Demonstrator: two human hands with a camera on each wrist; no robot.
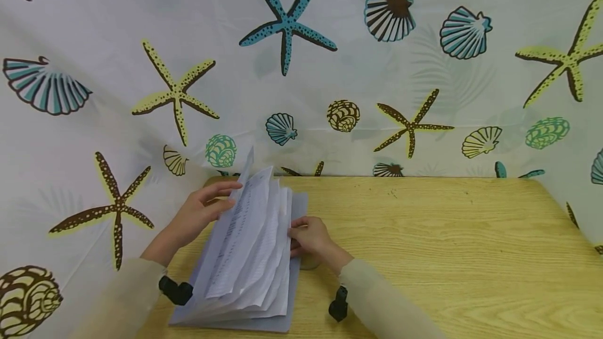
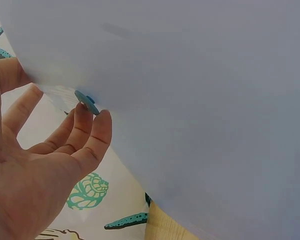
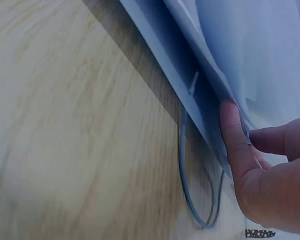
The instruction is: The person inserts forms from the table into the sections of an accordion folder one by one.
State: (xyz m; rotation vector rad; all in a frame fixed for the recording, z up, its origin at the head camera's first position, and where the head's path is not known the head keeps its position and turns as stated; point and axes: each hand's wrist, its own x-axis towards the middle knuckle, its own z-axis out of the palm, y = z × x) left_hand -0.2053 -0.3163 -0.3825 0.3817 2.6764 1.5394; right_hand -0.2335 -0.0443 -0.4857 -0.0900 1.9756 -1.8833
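Note:
A pale blue-grey folder (image 1: 278,324) lies on the wooden table, its front cover (image 2: 200,90) raised toward the left. Several printed sheets (image 1: 256,234) fan upward inside it. My left hand (image 1: 195,216) holds the raised cover by its outer edge, near a small blue button (image 2: 87,103) on the cover's outer face. At the right side of the stack, my right hand (image 1: 312,235) pinches the sheets' edge between thumb and fingers, just above the back cover. A thin elastic cord (image 3: 182,172) loops out from the back cover beside that hand. The print is too small to read.
The wooden table (image 1: 438,255) extends to the right of the folder. A white cloth (image 1: 320,82) printed with starfish and shells hangs behind the table and along its sides. Dark wrist cameras (image 1: 176,291) sit on both sleeves.

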